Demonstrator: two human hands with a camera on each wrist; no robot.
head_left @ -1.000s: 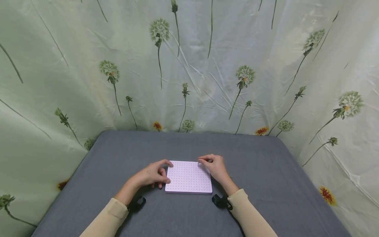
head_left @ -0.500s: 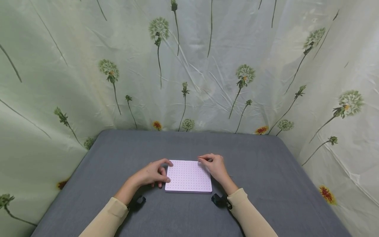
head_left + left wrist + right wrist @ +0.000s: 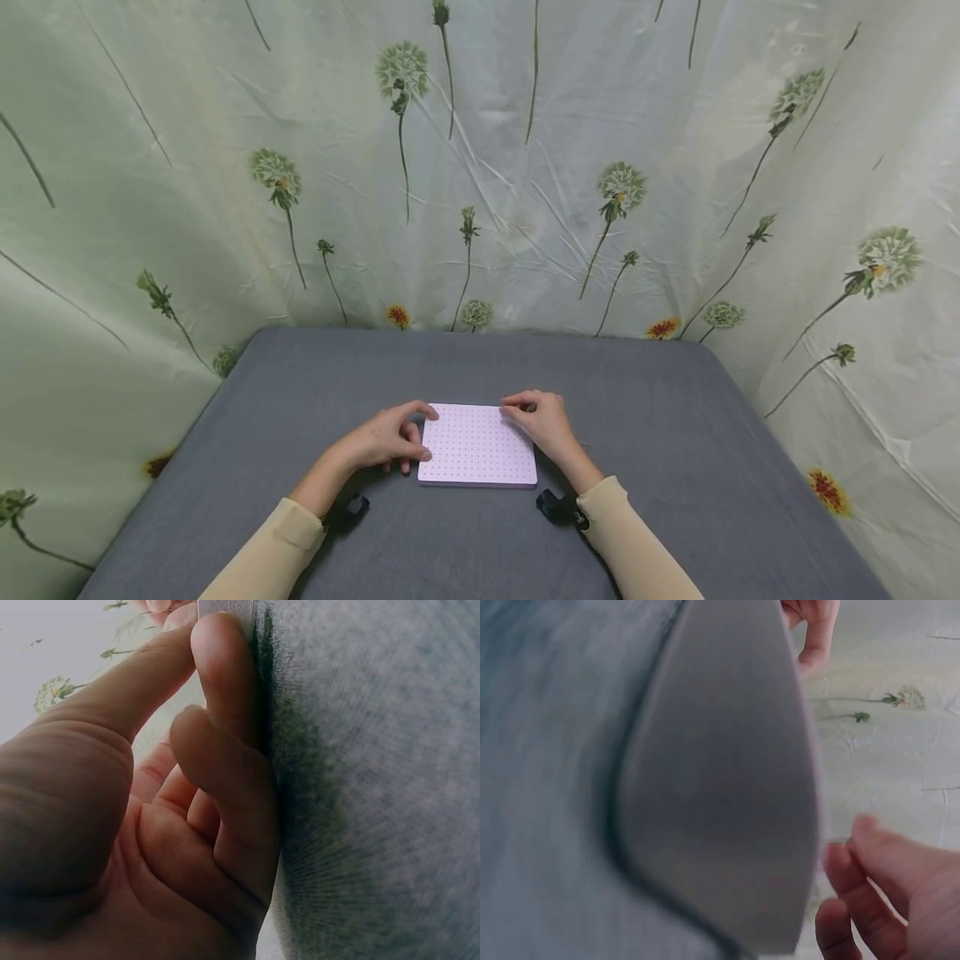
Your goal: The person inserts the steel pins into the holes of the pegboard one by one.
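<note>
Gripping the pale pink board (image 3: 480, 454) by its left edge: left hand (image 3: 386, 440), index at the far left corner, thumb toward the near one. Right hand (image 3: 542, 421) pinched thumb to index by the far edge, toward the far right corner; seemingly on something tiny, hidden by the fingertips. Board lies mid-bench (image 3: 622, 392), well in from both side edges. Done well, I'd judge: steady left hold, pinch upright, pressure straight down. Only this head view gives the dot rows.

Left wrist: curled fingers (image 3: 244, 802) low beside grey cloth (image 3: 375, 787), mostly hidden from above.

Right wrist: plain side wall (image 3: 720, 772), its thickness clear.
</note>
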